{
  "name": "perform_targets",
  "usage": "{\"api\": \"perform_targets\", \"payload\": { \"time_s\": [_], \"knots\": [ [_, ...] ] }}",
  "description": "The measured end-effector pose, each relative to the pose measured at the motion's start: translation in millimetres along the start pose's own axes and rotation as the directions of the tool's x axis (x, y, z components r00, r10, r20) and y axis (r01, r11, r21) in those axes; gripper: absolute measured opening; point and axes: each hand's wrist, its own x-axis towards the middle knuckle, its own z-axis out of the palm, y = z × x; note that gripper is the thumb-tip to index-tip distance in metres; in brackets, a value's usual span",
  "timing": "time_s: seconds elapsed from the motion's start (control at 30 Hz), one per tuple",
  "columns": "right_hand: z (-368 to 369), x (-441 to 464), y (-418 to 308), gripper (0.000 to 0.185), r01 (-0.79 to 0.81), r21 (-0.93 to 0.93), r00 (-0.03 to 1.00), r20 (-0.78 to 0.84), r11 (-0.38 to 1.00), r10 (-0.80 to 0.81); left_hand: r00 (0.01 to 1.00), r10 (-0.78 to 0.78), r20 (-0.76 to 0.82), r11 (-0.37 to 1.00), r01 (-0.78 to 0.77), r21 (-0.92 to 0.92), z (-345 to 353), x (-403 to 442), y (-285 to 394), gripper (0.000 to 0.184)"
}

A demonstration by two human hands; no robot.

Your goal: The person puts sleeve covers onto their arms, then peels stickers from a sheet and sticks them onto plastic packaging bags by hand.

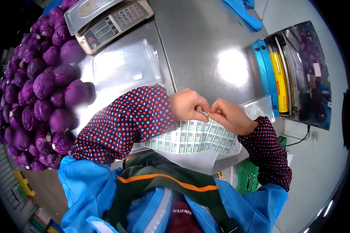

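A sheet of small green-and-white printed labels (190,139) lies over the near edge of the steel table, on white backing paper. My left hand (188,105) is closed in a pinch at the sheet's upper edge. Fingertip to fingertip with it, my right hand (232,117) is also closed in a pinch. Between the fingertips shows a small green-and-white label (207,114), mostly covered by the fingers. Whether it is still joined to the sheet I cannot tell. Both forearms wear dark patterned sleeves.
Purple cabbages (42,83) are piled at the left, beside clear plastic bags (124,64) and a digital scale (114,25). On the right stands a blue-and-black machine with a yellow roll (280,82). A green crate (247,176) sits below the table edge. Blue material (245,13) lies at the back.
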Motion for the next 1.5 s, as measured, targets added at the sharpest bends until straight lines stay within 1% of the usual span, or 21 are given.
{"api": "perform_targets", "payload": {
  "time_s": [0.13, 0.23, 0.33, 0.4, 0.43, 0.5, 0.57, 0.6, 0.7, 0.77, 0.8, 0.83, 0.9, 0.97, 1.03, 1.07, 1.1, 1.2, 1.33, 1.43, 1.5],
  "knots": [
    [-2.2, -1.0, 30.5, 0.020, -0.012, 0.022, 0.999, -0.046, 1.000, 0.013, 0.975, -0.141, 0.172, 0.983, 0.159, -0.095, -1.6, 24.3, -5.5, 0.035],
    [1.6, -3.8, 53.4, 0.021, 0.094, -0.384, 0.971, -0.170, 0.919, -0.170, 0.924, -0.253, 0.287, 0.848, 0.354, -0.394, 2.2, 43.5, -48.5, 0.035],
    [5.6, -3.3, 81.3, 0.021, -0.076, -0.189, 0.803, -0.594, 0.979, -0.052, 0.986, -0.160, 0.057, 0.924, 0.169, -0.343, 6.0, 85.7, -98.2, 0.028],
    [4.9, -1.8, 87.0, 0.018, -0.049, 0.232, 0.595, -0.774, 0.972, 0.215, 0.963, -0.248, -0.105, 0.949, 0.219, -0.228, 0.1, 105.4, -107.6, 0.027],
    [7.0, 1.6, 81.7, 0.019, 0.047, 0.414, 0.484, -0.806, 0.909, 0.342, 0.983, -0.118, -0.138, 0.977, 0.090, -0.192, -7.0, 105.1, -107.4, 0.035],
    [24.3, 3.4, 57.4, 0.018, 0.247, 0.800, 0.428, -0.597, 0.547, 0.679, 0.862, 0.022, -0.507, 0.920, 0.182, 0.349, -5.7, 79.0, -106.5, 0.049],
    [69.7, 9.9, 50.6, 0.019, 0.137, 0.932, 0.583, -0.350, 0.336, 0.733, 0.826, 0.117, -0.552, 0.989, -0.043, 0.144, -35.8, 13.2, -101.2, 0.047],
    [102.0, 24.2, 44.5, 0.020, -0.038, 0.944, 0.603, -0.240, 0.328, 0.761, 0.830, -0.017, -0.557, 1.000, 0.023, 0.005, -55.2, -35.3, -84.5, 0.038],
    [162.6, 75.7, 0.4, 0.020, -0.100, 0.948, 0.847, -0.077, 0.301, 0.525, 0.734, -0.321, -0.598, 0.823, 0.529, 0.207, -66.2, -165.9, -90.8, 0.020],
    [179.2, 113.9, -27.1, 0.024, -0.161, 0.824, 0.861, -0.151, 0.543, 0.485, 0.799, -0.411, -0.438, 0.811, 0.540, 0.224, -36.5, -230.2, -109.7, 0.025],
    [199.5, 136.9, -16.6, 0.027, -0.044, 0.625, 0.863, -0.369, 0.779, 0.345, 0.886, -0.249, -0.392, 0.885, 0.372, 0.279, -18.2, -244.3, -134.4, 0.028],
    [204.9, 154.7, -18.3, 0.029, -0.170, 0.588, 0.876, -0.277, 0.790, 0.395, 0.937, -0.076, -0.341, 0.927, 0.193, 0.323, -1.7, -256.9, -155.1, 0.033],
    [231.1, 182.1, 6.6, 0.029, -0.317, 0.273, 0.873, -0.290, 0.908, 0.392, 0.901, 0.042, -0.432, 0.789, 0.235, 0.567, 19.5, -265.4, -157.4, 0.036],
    [219.4, 188.5, 11.2, 0.031, -0.353, 0.055, 0.904, -0.239, 0.934, 0.356, 0.890, 0.043, -0.454, 0.845, 0.210, 0.492, 21.7, -265.1, -175.9, 0.024],
    [183.3, 167.9, -9.5, 0.036, -0.427, 0.269, 0.876, -0.116, 0.863, 0.469, 0.874, -0.039, -0.485, 0.888, 0.253, 0.385, 23.4, -259.3, -187.8, 0.023],
    [183.6, 162.0, 4.0, 0.032, -0.374, 0.040, 0.828, -0.435, 0.927, 0.353, 0.897, -0.097, -0.431, 0.909, 0.256, 0.328, 16.6, -258.7, -181.5, 0.024],
    [177.7, 154.3, 16.4, 0.028, -0.278, 0.387, 0.815, -0.390, 0.879, 0.430, 0.893, -0.065, -0.445, 0.876, 0.265, 0.403, 15.2, -257.3, -174.6, 0.025],
    [160.6, 135.1, -33.9, 0.021, -0.131, 0.713, 0.771, -0.364, 0.689, 0.523, 0.900, 0.010, -0.436, 0.763, 0.275, 0.585, 16.7, -259.7, -157.6, 0.028],
    [163.7, 122.1, -66.2, 0.014, 0.023, 0.893, 0.809, -0.280, 0.449, 0.517, 0.900, 0.046, -0.433, 0.819, 0.214, 0.532, 16.8, -258.0, -178.3, 0.020],
    [162.8, 110.3, -76.3, 0.011, 0.108, 0.937, 0.832, -0.269, 0.332, 0.485, 0.923, -0.136, -0.360, 0.849, 0.296, 0.437, 8.6, -254.4, -176.2, 0.019],
    [154.9, 102.0, -78.9, 0.010, 0.172, 0.940, 0.850, -0.293, 0.295, 0.438, 0.863, -0.066, -0.500, 0.872, 0.293, 0.392, 2.8, -251.2, -174.9, 0.018]
  ]
}}
